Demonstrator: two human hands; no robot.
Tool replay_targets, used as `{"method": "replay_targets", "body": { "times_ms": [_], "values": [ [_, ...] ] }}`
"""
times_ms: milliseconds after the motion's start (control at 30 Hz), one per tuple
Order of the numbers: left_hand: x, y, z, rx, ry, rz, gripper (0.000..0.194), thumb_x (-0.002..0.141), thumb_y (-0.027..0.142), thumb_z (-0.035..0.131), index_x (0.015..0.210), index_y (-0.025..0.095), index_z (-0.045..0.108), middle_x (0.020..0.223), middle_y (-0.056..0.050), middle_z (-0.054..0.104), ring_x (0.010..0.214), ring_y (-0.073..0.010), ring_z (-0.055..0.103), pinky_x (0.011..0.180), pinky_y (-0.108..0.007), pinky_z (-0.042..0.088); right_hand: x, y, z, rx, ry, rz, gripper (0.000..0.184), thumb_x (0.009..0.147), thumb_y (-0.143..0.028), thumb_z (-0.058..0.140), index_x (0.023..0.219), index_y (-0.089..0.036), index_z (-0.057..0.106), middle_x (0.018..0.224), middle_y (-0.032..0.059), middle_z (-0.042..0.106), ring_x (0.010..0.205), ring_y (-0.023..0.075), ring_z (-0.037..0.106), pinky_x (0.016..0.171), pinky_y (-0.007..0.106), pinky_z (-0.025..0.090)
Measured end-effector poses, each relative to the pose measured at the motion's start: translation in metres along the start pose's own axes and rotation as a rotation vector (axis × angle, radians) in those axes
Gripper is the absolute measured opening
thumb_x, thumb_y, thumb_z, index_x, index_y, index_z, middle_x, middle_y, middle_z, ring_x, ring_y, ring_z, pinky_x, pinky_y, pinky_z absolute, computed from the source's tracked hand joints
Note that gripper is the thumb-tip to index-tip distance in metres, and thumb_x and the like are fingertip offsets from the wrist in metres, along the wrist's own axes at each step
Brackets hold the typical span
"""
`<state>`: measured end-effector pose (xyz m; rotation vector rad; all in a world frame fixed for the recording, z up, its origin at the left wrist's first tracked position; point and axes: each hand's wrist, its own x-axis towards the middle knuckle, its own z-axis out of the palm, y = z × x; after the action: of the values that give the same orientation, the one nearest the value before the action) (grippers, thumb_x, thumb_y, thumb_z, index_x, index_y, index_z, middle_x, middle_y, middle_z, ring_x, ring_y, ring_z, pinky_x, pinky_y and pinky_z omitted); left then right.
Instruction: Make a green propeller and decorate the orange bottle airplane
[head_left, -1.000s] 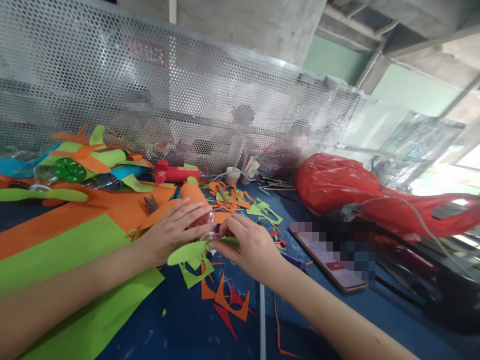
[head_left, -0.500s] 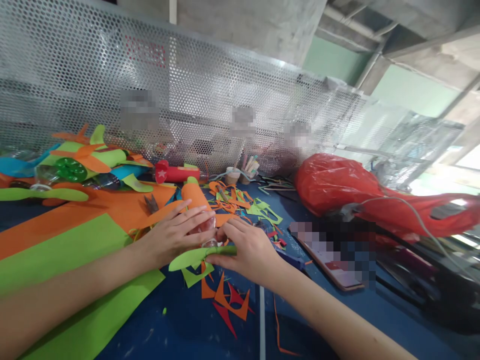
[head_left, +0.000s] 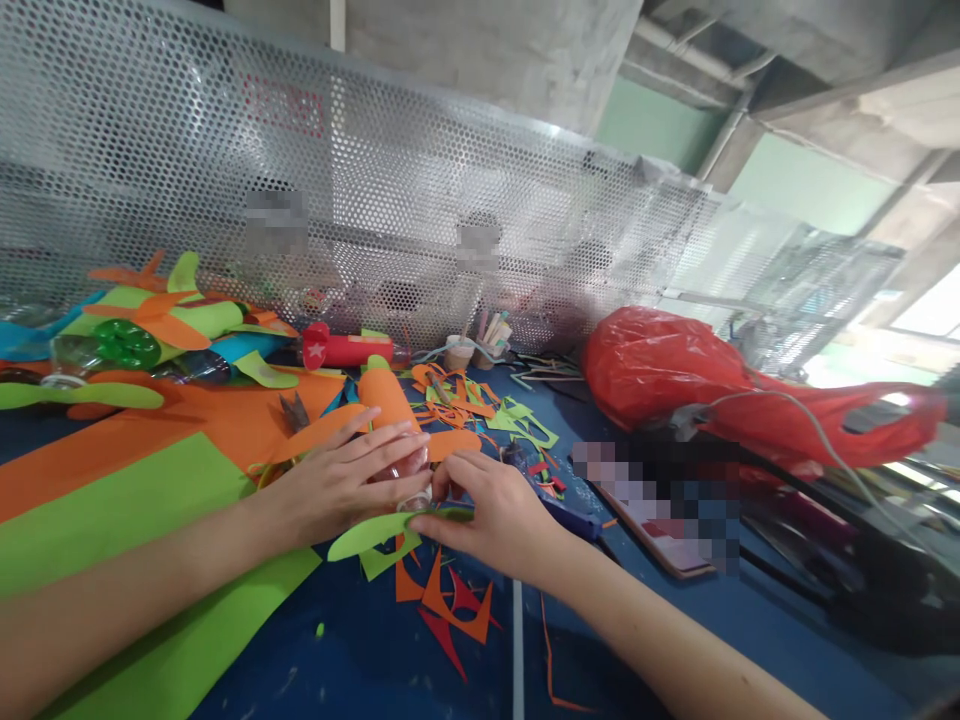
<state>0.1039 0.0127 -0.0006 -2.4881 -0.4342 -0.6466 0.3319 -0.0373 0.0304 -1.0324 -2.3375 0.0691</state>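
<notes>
While the left hand (head_left: 330, 490) grasped the orange-wrapped plastic bottle (head_left: 386, 400), long axis eleven-to-five o'clock, the right hand (head_left: 495, 508) pinched the green propeller (head_left: 364, 537); bottle neck (head_left: 411, 503) lay just beside that hand, at nine o'clock.

Two bare hands (head_left: 330, 492), one orange-wrapped bottle (head_left: 388, 400), two green propellers (head_left: 367, 537), one red bag (head_left: 664, 362), one phone (head_left: 673, 548)

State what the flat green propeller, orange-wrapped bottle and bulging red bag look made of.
Flat green propeller: matte, evenly coloured, perhaps foam or card.
Orange-wrapped bottle: likely glossy plastic, transparent near its neck; matte wrap, perhaps foam.
Bulging red bag: probably thin plastic, with glossy creases.
</notes>
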Motion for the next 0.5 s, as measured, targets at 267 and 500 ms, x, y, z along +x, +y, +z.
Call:
{"method": "replay_targets", "body": {
  "times_ms": [267, 500],
  "values": [
    [0.0, -0.002, -0.006, -0.108, -0.063, -0.089, 0.064, 0.086, 0.011, 0.05, 0.145, 0.028, 0.034, 0.151, -0.01, 0.036, 0.141, -0.0286, 0.025, 0.114, -0.051, 0.019, -0.007, -0.001, 0.009, 0.043, 0.009, 0.128, 0.022, 0.08, -0.03, 0.071, 0.079, -0.021, 0.051, 0.076, -0.0004, 0.063, 0.069, 0.0146, 0.062, 0.064, 0.025, 0.048],
    [-0.005, -0.006, -0.001, -0.059, 0.078, -0.172, 0.045, 0.094, 0.022, 0.042, 0.139, 0.023, 0.046, 0.105, -0.007, 0.062, 0.099, -0.0258, 0.055, 0.098, -0.048, 0.04, -0.009, 0.002, 0.018, 0.254, -0.017, 0.137, 0.029, 0.085, -0.019, 0.063, 0.112, -0.023, 0.051, 0.109, 0.0045, 0.069, 0.101, 0.0176, 0.066, 0.087, 0.033, 0.053]
  ]
}}
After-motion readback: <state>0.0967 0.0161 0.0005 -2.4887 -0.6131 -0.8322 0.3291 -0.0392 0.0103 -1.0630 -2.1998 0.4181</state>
